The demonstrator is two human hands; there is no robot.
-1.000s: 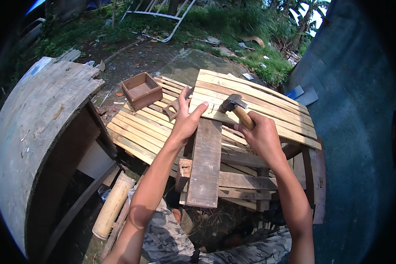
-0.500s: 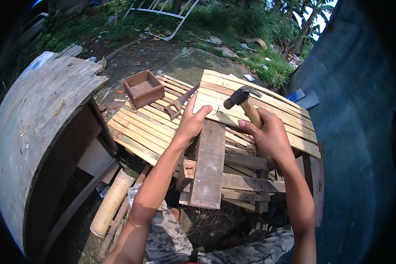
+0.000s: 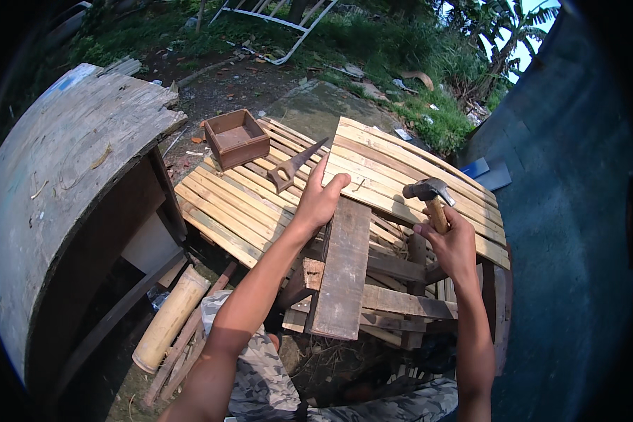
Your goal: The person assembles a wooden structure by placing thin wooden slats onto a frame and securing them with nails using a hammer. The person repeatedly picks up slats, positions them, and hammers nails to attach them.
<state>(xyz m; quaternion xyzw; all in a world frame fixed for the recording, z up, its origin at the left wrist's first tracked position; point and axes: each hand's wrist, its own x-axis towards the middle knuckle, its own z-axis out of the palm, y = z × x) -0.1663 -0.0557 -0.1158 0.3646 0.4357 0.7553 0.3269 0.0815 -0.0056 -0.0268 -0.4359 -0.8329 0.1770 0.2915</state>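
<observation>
My right hand (image 3: 449, 243) is wrapped round the wooden handle of a claw hammer (image 3: 429, 193), raised above the near right part of a pale slatted wood panel (image 3: 422, 172). With its thumb on top and fingers along the edge, my left hand (image 3: 320, 200) grips the panel's near left corner. A thin, bent dark line beside that thumb looks like a nail, too small to be sure. Beneath the panel's corner, a dark worn plank (image 3: 343, 274) runs toward me. To the left of my hand lies a handsaw (image 3: 288, 169) with a wooden handle.
A brown open wooden box (image 3: 238, 141) sits on a second slatted panel (image 3: 225, 214). On the left stands a weathered board-topped table (image 3: 84, 155); below it leans a bamboo piece (image 3: 170, 320). Dark timber (image 3: 408, 302) forms a frame beneath. A blue-green wall (image 3: 563, 232) rises at right.
My right hand and the hammer have moved right and a little down, away from my left hand. My left hand keeps its grip on the panel. The view has shifted slightly.
</observation>
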